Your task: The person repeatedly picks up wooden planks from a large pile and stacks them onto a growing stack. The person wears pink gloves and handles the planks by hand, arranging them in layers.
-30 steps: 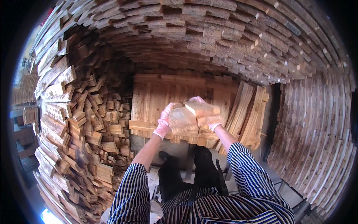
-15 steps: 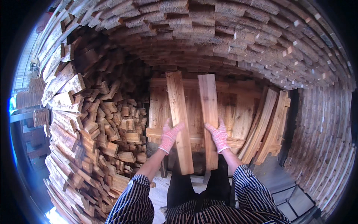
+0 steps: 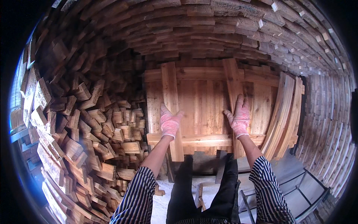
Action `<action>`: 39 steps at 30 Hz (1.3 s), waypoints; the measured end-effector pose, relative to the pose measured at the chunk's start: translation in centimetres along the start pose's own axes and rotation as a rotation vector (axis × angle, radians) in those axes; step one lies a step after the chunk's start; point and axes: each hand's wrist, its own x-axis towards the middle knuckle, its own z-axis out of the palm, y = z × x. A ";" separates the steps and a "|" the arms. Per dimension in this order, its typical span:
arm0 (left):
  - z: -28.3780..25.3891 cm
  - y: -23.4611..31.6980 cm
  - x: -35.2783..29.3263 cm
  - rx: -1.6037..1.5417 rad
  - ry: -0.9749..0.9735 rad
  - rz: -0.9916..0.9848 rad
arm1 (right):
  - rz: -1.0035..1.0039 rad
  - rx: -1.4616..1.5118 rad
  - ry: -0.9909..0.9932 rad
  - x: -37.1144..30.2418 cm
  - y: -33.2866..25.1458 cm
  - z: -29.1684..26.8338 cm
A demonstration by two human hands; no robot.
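Both my hands wear pink-and-white gloves. My left hand grips a wooden board, thumb at its right edge and fingers at its left. My right hand holds a second board the same way, thumb on the left. Both boards point away from me, spaced apart, over a panel of wooden planks. Their near ends reach past its front edge. Crosspieces run along the panel's near side and far side. Whether the boards rest fully on the crosspieces I cannot tell.
Several loose long boards lie on the panel's right end. A heap of short wood pieces rises at the left. Stacked lumber walls the far side, with another stack at right. A dark metal frame stands at lower right.
Both boards have gone from raised before me to lying over the panel. My right hand has moved right with its board, widening the space between the two. My view has shifted slightly.
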 end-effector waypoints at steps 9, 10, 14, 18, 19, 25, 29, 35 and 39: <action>-5.0 -10.7 6.3 -0.401 -0.083 -0.009 | -0.033 0.100 0.002 -2.5 -7.4 2.9; -4.8 -11.9 7.4 -0.358 -0.078 0.065 | -0.036 0.020 -0.017 -2.7 -9.8 4.3; -4.3 -10.5 9.8 -0.342 -0.135 0.265 | -0.063 0.156 0.099 -3.6 -19.1 11.3; -6.9 -8.8 12.8 -0.410 -0.219 0.236 | 0.177 0.252 -0.317 -0.8 -25.1 11.0; -7.6 -7.5 13.4 -0.426 -0.271 0.212 | 0.178 0.242 -0.312 -0.3 -24.8 11.0; -7.2 -8.4 14.9 -0.145 -0.156 0.213 | -0.085 0.051 -0.390 0.3 -17.1 8.0; -5.8 -11.1 13.2 -0.487 -0.325 -0.060 | 0.199 -0.314 -0.029 0.7 -6.4 2.9; -7.2 -8.5 12.3 -0.475 -0.335 -0.078 | 0.159 -0.145 0.101 -1.8 -3.3 3.7; -5.9 -6.0 12.5 -0.356 -0.301 0.007 | 0.054 -0.024 0.114 -2.8 -12.1 8.7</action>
